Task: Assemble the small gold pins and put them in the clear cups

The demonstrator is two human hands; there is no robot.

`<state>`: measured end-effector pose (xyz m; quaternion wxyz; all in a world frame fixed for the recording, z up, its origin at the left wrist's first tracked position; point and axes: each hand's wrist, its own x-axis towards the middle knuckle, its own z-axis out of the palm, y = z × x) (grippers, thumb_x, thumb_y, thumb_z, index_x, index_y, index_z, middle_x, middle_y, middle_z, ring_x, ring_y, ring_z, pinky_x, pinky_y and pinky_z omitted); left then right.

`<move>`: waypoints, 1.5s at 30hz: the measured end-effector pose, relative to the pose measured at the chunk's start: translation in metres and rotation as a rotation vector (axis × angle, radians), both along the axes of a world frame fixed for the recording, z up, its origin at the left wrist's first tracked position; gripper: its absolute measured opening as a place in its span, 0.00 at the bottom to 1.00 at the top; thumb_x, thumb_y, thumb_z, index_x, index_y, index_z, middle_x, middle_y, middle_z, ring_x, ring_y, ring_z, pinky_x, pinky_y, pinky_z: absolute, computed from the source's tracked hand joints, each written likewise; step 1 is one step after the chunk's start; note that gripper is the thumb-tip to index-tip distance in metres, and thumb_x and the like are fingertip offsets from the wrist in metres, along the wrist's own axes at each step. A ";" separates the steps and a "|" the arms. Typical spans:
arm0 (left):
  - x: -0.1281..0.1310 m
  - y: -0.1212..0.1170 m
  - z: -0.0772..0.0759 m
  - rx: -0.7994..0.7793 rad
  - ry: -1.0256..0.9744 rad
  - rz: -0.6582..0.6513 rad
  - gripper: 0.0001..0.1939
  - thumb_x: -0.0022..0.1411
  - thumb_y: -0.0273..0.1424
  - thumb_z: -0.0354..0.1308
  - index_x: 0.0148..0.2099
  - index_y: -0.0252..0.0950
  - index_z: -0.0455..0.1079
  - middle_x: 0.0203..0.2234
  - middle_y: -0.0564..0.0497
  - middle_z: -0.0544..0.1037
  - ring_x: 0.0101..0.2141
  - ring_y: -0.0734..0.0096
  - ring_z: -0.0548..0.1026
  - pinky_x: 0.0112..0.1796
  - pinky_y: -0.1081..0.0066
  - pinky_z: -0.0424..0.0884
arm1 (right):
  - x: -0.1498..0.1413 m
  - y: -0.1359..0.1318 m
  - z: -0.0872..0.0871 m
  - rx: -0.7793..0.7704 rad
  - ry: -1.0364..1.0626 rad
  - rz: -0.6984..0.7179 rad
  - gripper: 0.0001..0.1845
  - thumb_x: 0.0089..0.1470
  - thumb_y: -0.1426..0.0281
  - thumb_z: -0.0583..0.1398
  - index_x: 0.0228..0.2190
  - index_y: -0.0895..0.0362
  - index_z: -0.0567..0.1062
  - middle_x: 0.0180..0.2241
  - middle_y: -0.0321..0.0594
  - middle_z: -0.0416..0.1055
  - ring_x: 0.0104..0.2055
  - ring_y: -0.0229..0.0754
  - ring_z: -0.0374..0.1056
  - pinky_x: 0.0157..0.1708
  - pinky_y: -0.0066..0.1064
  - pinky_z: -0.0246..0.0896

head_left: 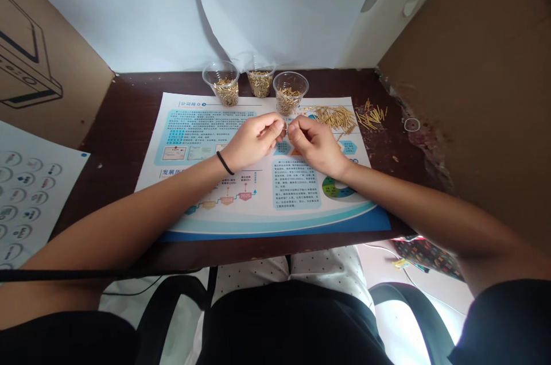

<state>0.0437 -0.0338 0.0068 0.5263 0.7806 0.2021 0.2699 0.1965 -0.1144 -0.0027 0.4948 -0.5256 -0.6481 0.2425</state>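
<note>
My left hand [260, 136] is closed in a pinch, and a tiny gold-coloured metal piece [284, 128] shows at its fingertips. Almost touching it, my right hand [317, 144] pinches with thumb and forefinger; whatever lies between them is too small to make out. Just behind the hands stands a clear plastic cup [290, 100] partly filled with short gold-coloured metal pieces. A pile of thin gold-coloured metal pins [334, 118] lies beyond my right hand, partly on the printed sheet [206, 224].
Two more clear cups, the left cup [226, 91] and the middle cup [260, 82], hold similar small pieces. A smaller group of pins [372, 116] and a pale ring [412, 124] lie at the right. Cardboard panels [477, 95] flank the dark table [241, 253]; a white-covered wall stands behind.
</note>
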 end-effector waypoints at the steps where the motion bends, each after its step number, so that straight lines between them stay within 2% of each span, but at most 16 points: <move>1: 0.000 -0.001 0.000 0.042 0.011 0.023 0.17 0.69 0.39 0.49 0.29 0.34 0.61 0.22 0.54 0.66 0.19 0.81 0.62 0.21 0.78 0.61 | 0.000 0.000 0.000 0.002 -0.014 -0.004 0.23 0.63 0.52 0.51 0.24 0.55 0.63 0.21 0.32 0.58 0.23 0.34 0.54 0.25 0.29 0.50; 5: -0.002 -0.004 0.002 0.209 0.074 0.120 0.18 0.68 0.40 0.49 0.28 0.35 0.62 0.19 0.53 0.66 0.21 0.77 0.63 0.23 0.76 0.60 | 0.000 -0.001 0.001 0.004 -0.059 -0.005 0.23 0.62 0.52 0.50 0.23 0.55 0.61 0.20 0.32 0.57 0.23 0.34 0.53 0.26 0.30 0.50; 12: -0.002 -0.008 0.002 0.401 0.098 0.204 0.17 0.68 0.37 0.46 0.28 0.35 0.64 0.21 0.52 0.70 0.24 0.74 0.65 0.28 0.73 0.60 | 0.003 0.001 0.001 -0.040 -0.035 0.048 0.23 0.62 0.52 0.51 0.23 0.55 0.62 0.20 0.32 0.58 0.23 0.34 0.55 0.25 0.29 0.52; 19: 0.000 -0.011 0.003 0.346 0.083 0.192 0.16 0.68 0.35 0.46 0.28 0.35 0.63 0.21 0.52 0.70 0.25 0.74 0.66 0.28 0.74 0.61 | 0.006 0.004 -0.002 -0.118 0.080 0.133 0.25 0.61 0.49 0.51 0.22 0.55 0.61 0.18 0.31 0.56 0.20 0.33 0.56 0.23 0.28 0.58; 37: 0.001 -0.010 -0.001 0.296 0.059 0.171 0.17 0.69 0.36 0.46 0.28 0.35 0.62 0.20 0.53 0.69 0.22 0.76 0.67 0.25 0.75 0.62 | 0.004 0.003 0.000 -0.110 0.112 0.120 0.27 0.60 0.47 0.51 0.21 0.55 0.62 0.16 0.30 0.57 0.19 0.32 0.56 0.23 0.27 0.55; 45: 0.000 -0.010 0.001 0.268 0.069 0.160 0.17 0.69 0.35 0.46 0.27 0.35 0.61 0.19 0.54 0.67 0.21 0.77 0.64 0.25 0.74 0.62 | 0.006 0.003 0.000 -0.107 0.042 0.118 0.27 0.61 0.48 0.50 0.21 0.55 0.60 0.18 0.31 0.58 0.20 0.33 0.58 0.24 0.28 0.55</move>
